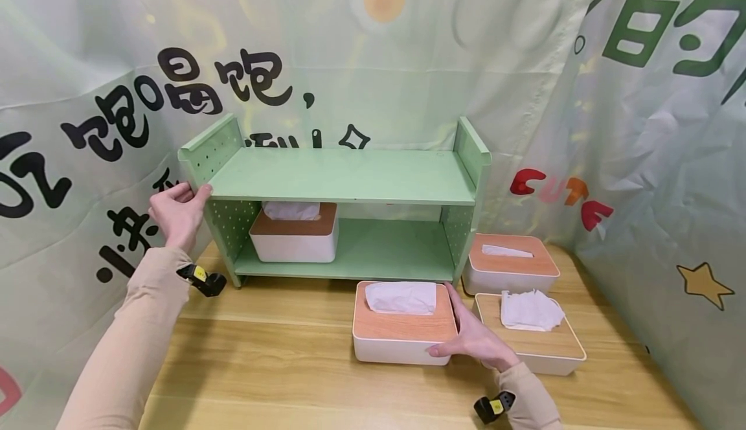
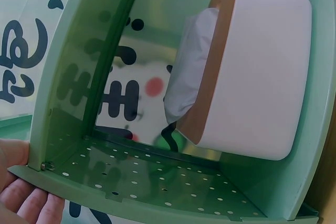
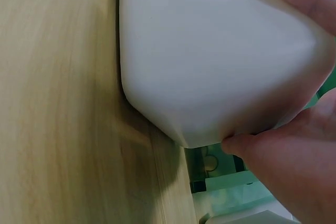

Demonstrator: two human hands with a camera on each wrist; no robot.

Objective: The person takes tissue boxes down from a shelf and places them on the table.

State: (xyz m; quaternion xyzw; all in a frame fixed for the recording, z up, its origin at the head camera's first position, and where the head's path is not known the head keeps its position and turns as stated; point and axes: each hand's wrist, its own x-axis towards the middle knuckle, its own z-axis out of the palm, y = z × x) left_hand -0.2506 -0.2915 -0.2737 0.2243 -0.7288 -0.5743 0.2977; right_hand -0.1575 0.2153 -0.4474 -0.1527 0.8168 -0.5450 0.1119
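Observation:
My left hand (image 1: 177, 215) grips the left side panel of a green two-tier shelf (image 1: 344, 174) near its upper board. In the left wrist view the thumb and fingers (image 2: 35, 203) lie on either side of the panel's edge. On the lower board, towards the left, sits a white tissue box (image 1: 294, 248) with a brown wooden lid and tissue showing. In front of the shelf, my right hand (image 1: 474, 336) holds another white tissue box (image 1: 402, 351) by its right end. Its lid is light wood, with a tissue poking out. The right wrist view shows thumb and fingers around its end.
Right of the shelf stands a third tissue box (image 1: 513, 281), with another tissue box (image 1: 544, 362) in front of it, close beside my right hand. All rest on a wooden table (image 1: 280, 378). A printed cloth (image 1: 373, 80) hangs behind and along both sides.

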